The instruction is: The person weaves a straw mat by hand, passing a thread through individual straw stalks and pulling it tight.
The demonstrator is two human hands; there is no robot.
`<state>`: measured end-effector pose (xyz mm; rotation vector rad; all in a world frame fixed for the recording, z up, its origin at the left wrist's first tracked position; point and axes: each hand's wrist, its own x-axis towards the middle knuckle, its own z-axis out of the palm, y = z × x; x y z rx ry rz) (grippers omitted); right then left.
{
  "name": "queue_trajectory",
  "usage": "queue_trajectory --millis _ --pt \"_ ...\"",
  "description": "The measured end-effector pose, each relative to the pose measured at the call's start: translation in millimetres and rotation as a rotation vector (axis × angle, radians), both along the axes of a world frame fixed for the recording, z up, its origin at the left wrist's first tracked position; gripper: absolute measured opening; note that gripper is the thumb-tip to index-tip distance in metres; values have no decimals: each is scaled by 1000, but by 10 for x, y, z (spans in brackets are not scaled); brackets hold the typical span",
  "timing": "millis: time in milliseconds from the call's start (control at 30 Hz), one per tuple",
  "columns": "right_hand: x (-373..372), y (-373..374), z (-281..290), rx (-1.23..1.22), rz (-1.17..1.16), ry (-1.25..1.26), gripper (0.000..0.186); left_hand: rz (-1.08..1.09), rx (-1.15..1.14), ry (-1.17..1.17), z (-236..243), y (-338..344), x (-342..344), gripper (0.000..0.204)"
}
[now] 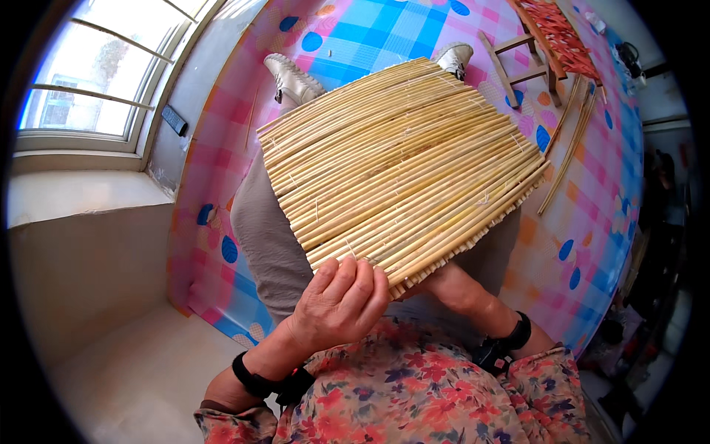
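Note:
A mat of pale yellow reed stalks point(403, 159), bound side by side with thin white thread, lies tilted across my lap. Its stalks run slantwise from lower left to upper right, and short thread ends stick up in several places. At the near left corner my left hand point(344, 300) is closed over the edge, fingers curled on top of the last stalks. My right hand point(451, 287) reaches beneath the near edge, right of the left one; the mat hides its fingers. Below the near edge a second layer of stalk ends shows.
My shoes point(294, 79) rest on a checked pink and blue floor covering point(370, 37). A wooden stool point(529, 48) with a red woven top stands at the far right, loose stalks point(568, 152) near it. On the left are a barred window point(89, 81) and a dark remote control point(174, 120) on the ledge.

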<state>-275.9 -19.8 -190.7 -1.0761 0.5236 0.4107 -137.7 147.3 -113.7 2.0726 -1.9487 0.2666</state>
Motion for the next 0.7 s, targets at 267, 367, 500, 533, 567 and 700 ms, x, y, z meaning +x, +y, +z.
queue_trajectory --millis 267,367,500,533,567,700 --pt "-33 -300 951 -974 378 -382 17 52 -8 256 -99 318 16 25" --pt "248 -370 1009 -1092 289 -479 12 53 14 310 -73 357 19 27" --pt "502 -354 840 -1091 232 -571 9 43 -36 445 -68 398 34 27" --pt "536 -329 802 -1108 270 -631 10 82 -79 530 -66 433 9 24" --pt "562 -308 771 -1124 308 -691 10 88 -82 535 -59 481 -9 24" --pt "624 -226 709 -1149 338 -730 8 213 -118 777 23 613 6 12"
